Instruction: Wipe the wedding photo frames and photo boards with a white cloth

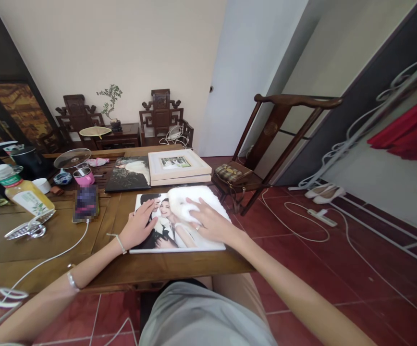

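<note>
My left fingers [145, 207] lie spread, released, on the photo [168, 231]; my right fingers [202, 209] grasp the cloth [177, 197] at its one o'clock, phone [86, 202] at nine.

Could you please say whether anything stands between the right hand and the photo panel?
Yes, a fluffy white cloth lies between the right hand and the photo panel, towards its far right corner; the left hand touches the panel directly.

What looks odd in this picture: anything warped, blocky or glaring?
Head view: the wooden chair leans rightward, probably wide-lens distortion; head view: coarse blocks obscure the phone; head view: lighting looks soft, though the white cloth at the right hand is bright, showing little detail.
</note>
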A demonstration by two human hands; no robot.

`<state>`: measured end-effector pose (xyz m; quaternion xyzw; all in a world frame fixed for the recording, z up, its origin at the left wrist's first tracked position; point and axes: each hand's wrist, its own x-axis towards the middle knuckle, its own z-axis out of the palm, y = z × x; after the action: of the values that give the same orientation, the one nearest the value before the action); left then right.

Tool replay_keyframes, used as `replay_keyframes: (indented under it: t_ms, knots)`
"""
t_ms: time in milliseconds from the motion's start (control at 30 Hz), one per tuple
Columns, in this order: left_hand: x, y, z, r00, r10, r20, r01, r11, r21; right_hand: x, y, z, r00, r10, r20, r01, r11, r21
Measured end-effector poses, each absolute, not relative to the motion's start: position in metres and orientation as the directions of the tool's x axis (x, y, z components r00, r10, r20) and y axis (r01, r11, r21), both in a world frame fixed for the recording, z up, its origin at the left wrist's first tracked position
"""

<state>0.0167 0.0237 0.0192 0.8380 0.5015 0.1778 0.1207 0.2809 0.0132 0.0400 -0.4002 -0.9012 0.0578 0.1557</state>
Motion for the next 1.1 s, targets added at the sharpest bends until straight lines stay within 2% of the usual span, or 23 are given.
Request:
replay_keyframes:
  t_ms: [300,433,667,800,933,1100]
  knots:
    - [0.018,0.023,0.02,0.42,0.896,0.143,0.821,-0.442,0.361,0.276,-0.089,0.077,-0.726,0.68,0.098,0.613,0.706,-0.356]
    - [0.019,0.022,0.022,0.427,0.897,0.114,0.835,-0.439,0.33,0.269,-0.075,0.075,-0.704,0.703,0.103,0.644,0.692,-0.328]
    - [0.016,0.026,0.016,0.453,0.877,0.161,0.819,-0.481,0.313,0.258,0.017,0.052,-0.649,0.733,0.205,0.706,0.68,-0.197]
    - [0.015,0.027,0.015,0.447,0.88,0.158,0.817,-0.474,0.329,0.251,0.05,0.047,-0.599,0.77,0.222,0.752,0.636,-0.175]
    - [0.016,0.027,0.013,0.412,0.896,0.167,0.822,-0.445,0.357,0.247,0.035,0.048,-0.62,0.753,0.22,0.737,0.655,-0.164]
    - [0.016,0.03,0.008,0.377,0.902,0.208,0.826,-0.429,0.365,0.248,-0.038,0.054,-0.701,0.698,0.149,0.663,0.714,-0.226]
